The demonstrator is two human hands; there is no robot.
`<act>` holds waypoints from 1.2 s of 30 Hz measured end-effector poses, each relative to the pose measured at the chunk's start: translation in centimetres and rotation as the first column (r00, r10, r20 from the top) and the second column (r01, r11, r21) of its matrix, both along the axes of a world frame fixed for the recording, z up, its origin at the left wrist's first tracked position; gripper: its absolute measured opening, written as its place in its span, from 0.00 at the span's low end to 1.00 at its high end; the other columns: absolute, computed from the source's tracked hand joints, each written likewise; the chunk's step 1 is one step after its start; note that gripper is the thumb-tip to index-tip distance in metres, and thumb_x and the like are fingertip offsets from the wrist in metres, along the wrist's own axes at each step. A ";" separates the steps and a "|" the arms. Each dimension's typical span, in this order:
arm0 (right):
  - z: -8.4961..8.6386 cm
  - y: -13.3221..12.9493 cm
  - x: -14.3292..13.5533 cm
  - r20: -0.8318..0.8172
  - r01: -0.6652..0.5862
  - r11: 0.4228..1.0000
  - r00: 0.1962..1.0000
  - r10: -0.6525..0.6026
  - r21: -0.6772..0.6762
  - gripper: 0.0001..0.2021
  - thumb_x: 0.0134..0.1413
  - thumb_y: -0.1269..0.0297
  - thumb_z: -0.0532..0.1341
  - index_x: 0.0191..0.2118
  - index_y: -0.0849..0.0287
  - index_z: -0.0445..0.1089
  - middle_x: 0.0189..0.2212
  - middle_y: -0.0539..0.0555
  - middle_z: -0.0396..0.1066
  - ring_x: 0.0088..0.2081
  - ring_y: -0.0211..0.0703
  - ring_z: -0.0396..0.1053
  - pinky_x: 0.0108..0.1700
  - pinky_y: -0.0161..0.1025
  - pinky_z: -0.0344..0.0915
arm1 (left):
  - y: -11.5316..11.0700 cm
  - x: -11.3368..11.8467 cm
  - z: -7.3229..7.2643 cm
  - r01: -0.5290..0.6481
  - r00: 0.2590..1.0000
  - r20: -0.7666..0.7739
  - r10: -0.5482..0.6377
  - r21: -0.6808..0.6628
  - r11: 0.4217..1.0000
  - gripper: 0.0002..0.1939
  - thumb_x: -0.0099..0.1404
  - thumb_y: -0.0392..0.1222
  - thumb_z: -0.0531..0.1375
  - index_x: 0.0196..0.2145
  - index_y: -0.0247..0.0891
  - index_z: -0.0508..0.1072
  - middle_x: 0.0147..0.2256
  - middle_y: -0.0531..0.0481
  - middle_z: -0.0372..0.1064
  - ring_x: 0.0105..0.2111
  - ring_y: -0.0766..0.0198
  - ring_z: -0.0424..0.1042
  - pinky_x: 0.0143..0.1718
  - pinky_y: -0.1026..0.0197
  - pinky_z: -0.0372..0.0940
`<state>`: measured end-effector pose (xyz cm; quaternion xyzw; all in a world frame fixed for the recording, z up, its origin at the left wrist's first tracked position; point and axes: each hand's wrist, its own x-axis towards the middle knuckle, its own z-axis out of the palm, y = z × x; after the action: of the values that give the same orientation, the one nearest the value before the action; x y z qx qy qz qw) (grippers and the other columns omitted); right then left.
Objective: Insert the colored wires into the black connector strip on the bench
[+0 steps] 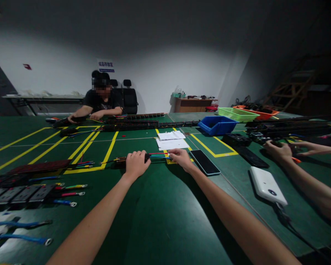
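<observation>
The left grip (138,163) was clenched round the dark end of the wires (157,156); the right grip (174,156) pinched their other end, holding them stretched between the two above the table (154,213). Paper (172,140) lay just beyond the right grip, the phone (205,162) close on its right, the blue bin (217,125) farther off, and another person's hands (278,151) well to the right.

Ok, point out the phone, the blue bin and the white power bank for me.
Phone (205,162): head view, middle of its dark screen.
Blue bin (220,127): head view, its outer side wall.
White power bank (266,182): head view, middle of its top face.
</observation>
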<state>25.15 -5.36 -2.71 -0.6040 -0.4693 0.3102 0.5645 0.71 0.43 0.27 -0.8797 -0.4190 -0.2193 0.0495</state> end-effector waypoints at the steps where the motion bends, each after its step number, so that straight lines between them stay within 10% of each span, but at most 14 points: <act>1: -0.1 0.1 0.0 0.029 0.003 1.000 1.000 -0.003 -0.006 0.14 0.45 0.64 0.66 0.39 0.63 0.78 0.26 0.52 0.75 0.21 0.35 0.68 0.19 0.29 0.59 | 0.0 0.0 0.0 0.003 1.000 0.004 -0.003 -0.005 1.000 0.19 0.71 0.53 0.50 0.44 0.38 0.73 0.41 0.41 0.76 0.42 0.51 0.73 0.45 0.49 0.63; 8: -0.7 0.3 0.3 0.162 -0.057 0.998 0.985 0.061 -0.032 0.14 0.47 0.67 0.65 0.42 0.62 0.79 0.24 0.50 0.73 0.21 0.35 0.69 0.18 0.28 0.61 | 0.0 0.0 0.1 0.011 1.000 0.008 -0.011 -0.032 0.999 0.19 0.71 0.53 0.50 0.45 0.38 0.73 0.41 0.42 0.76 0.42 0.52 0.73 0.45 0.49 0.63; 18: 0.4 0.0 0.5 -0.151 -0.032 0.999 0.988 0.038 0.044 0.26 0.42 0.53 0.72 0.47 0.62 0.77 0.28 0.53 0.75 0.24 0.35 0.67 0.22 0.30 0.59 | -0.2 0.0 0.2 0.003 1.000 0.009 -0.002 -0.027 1.000 0.18 0.71 0.53 0.50 0.43 0.39 0.73 0.40 0.42 0.76 0.41 0.52 0.72 0.44 0.50 0.62; 36: 0.5 -0.1 0.3 -0.175 -0.070 0.996 0.981 0.079 0.056 0.24 0.43 0.50 0.71 0.43 0.61 0.77 0.30 0.53 0.76 0.22 0.33 0.67 0.21 0.30 0.58 | -0.2 0.0 0.2 0.005 1.000 0.018 -0.004 -0.026 1.000 0.18 0.71 0.52 0.50 0.43 0.39 0.74 0.41 0.41 0.76 0.42 0.51 0.73 0.45 0.49 0.63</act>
<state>25.41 -5.46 -2.23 -0.5420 -0.4470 0.3717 0.6068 0.68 0.25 0.47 -0.8792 -0.4202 -0.2220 0.0338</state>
